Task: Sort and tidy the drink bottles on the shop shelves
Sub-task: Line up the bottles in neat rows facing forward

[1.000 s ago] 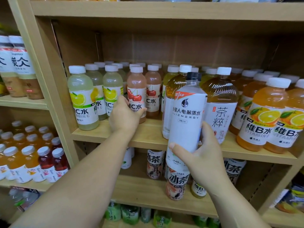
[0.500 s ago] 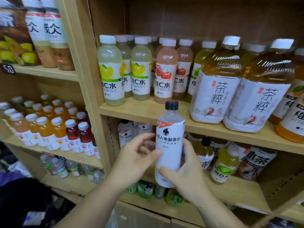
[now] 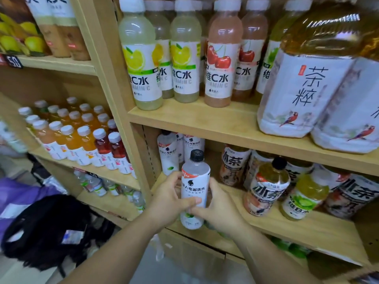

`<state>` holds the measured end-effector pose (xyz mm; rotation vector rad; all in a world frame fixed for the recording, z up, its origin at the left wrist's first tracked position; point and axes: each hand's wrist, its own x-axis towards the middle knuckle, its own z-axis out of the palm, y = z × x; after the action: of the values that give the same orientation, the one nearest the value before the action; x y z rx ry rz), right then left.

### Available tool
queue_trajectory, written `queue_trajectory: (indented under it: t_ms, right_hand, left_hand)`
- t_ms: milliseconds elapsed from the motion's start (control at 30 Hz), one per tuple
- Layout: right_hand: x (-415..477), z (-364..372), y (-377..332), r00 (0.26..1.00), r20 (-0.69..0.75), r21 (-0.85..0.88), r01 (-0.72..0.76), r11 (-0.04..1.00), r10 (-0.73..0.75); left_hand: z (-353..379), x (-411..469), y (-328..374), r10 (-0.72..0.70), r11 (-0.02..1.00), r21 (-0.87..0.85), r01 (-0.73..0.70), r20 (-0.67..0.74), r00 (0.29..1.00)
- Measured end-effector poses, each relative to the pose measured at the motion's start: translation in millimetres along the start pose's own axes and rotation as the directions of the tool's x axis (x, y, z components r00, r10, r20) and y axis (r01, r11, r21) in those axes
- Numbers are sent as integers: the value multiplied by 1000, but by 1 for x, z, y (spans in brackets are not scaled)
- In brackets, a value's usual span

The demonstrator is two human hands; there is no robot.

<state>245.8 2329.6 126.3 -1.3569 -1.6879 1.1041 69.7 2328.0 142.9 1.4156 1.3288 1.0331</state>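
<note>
A white electrolyte water bottle (image 3: 195, 181) with a black cap stands upright between both my hands, in front of the lower shelf (image 3: 287, 226). My left hand (image 3: 170, 201) wraps its left side, with the thumb across the label. My right hand (image 3: 220, 210) grips its right side and bottom. Matching white bottles (image 3: 169, 154) stand at the left end of that shelf, just behind the held one. Small tea bottles (image 3: 264, 187) and a green-labelled bottle (image 3: 301, 198) stand to the right.
The shelf above (image 3: 205, 124) holds lemon (image 3: 141, 58) and cherry (image 3: 222, 58) vitamin water bottles and big tea jugs (image 3: 307, 78). The left bay carries rows of small orange and red drinks (image 3: 86, 140). A black backpack (image 3: 51, 228) lies on the floor at lower left.
The white bottle came down from the upper shelf to the lower shelf's level. My left hand left the upper shelf and joined the right on the bottle. The view dropped and moved closer.
</note>
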Motion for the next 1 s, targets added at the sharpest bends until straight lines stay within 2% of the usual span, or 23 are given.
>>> queue_trajectory:
  t_ms: [200,367,500,600,700,867,1000]
  right_hand:
    - [29,24,23,994,-80,21,-78,997,79]
    - [72,38,24,957,-242,26,-158,987,160]
    - [104,43,28,911,-332,-56,-278,959,245]
    - [117,49,25,885,-393,-100,-312,945,251]
    - [125,53,30,887,-391,-141,-322,936,246]
    - [139,62,26,889,-436,-147,-222,964,138]
    - [145,70,25,862,-476,-120,-258,959,172]
  left_hand:
    - [-11,29,-27,61,986,158,-61,4,998]
    - [-52,63,-58,84,927,372,-57,-58,995]
    - [-70,81,-86,13,933,358,-42,83,996]
    - [-74,92,-95,-62,960,277,25,125,990]
    - [-73,99,-100,-62,971,240,25,146,987]
    - [-72,98,-105,-37,981,196,3,168,985]
    - [-71,99,-104,-42,984,178,13,160,986]
